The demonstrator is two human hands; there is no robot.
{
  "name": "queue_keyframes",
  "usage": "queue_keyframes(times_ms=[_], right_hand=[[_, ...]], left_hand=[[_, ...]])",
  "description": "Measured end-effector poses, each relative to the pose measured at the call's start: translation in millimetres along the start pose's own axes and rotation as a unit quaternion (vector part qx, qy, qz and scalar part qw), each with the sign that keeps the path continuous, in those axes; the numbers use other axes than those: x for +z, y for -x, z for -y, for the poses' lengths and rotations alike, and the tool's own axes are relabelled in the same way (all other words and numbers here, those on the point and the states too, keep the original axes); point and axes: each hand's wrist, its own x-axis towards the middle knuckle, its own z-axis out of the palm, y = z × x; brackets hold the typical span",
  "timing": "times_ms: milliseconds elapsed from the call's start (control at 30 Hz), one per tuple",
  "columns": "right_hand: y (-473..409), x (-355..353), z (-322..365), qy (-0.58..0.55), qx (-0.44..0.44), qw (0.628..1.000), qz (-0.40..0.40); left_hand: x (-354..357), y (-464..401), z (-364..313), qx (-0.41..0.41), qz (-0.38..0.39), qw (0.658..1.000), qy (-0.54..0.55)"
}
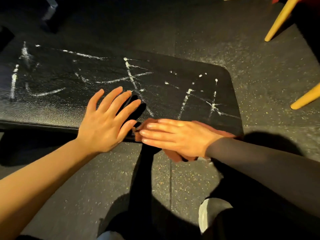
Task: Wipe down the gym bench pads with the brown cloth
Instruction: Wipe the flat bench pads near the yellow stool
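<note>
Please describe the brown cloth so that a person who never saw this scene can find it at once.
Find the black textured bench pad streaked with white chalky marks. At its near edge, towards the rounded end, the right hand lies flat with straight fingers. The brown cloth is beneath it, the only reddish-brown soft thing there.

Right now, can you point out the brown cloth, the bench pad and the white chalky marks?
brown cloth (174, 155), head view, on the fold hanging below the right hand.
bench pad (52, 108), head view, on bare black surface.
white chalky marks (131, 77), head view, on a crossing of lines.

Right arm's dark sleeve (251, 158); left forearm (52, 170) bare
</note>
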Motion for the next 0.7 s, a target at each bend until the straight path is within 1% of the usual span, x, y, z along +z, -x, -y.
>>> queue_keyframes(times_ms=[67, 167, 267, 333, 400, 467, 567, 700], right_hand=[[-25, -3, 4, 0.020, -0.014, 0.999, -0.035], [-22, -4, -1, 0.033, -0.024, 0.998, -0.044], [0, 0, -6, 0.042, -0.039, 0.998, -0.037], [19, 4, -10, 0.070, -0.044, 0.996, -0.034], [41, 8, -13, 0.107, -0.028, 0.993, -0.041], [58, 10, -14, 0.116, -0.007, 0.992, -0.038], [62, 9, -11, 0.075, 0.014, 0.997, -0.033], [29, 7, -2, 0.062, 0.020, 0.995, -0.080]], left_hand=[[-2, 3, 6, 0.042, 0.006, 0.999, 0.013], [0, 10, 16, 0.104, 0.008, 0.994, 0.009], [2, 15, 17, 0.103, -0.002, 0.995, -0.012], [2, 13, 18, 0.112, -0.011, 0.993, -0.018], [1, 13, 21, 0.140, -0.012, 0.990, -0.020], [1, 14, 27, 0.156, -0.015, 0.987, -0.025], [-2, 22, 39, 0.131, -0.029, 0.990, -0.035], [0, 26, 42, 0.103, -0.041, 0.993, -0.034]])
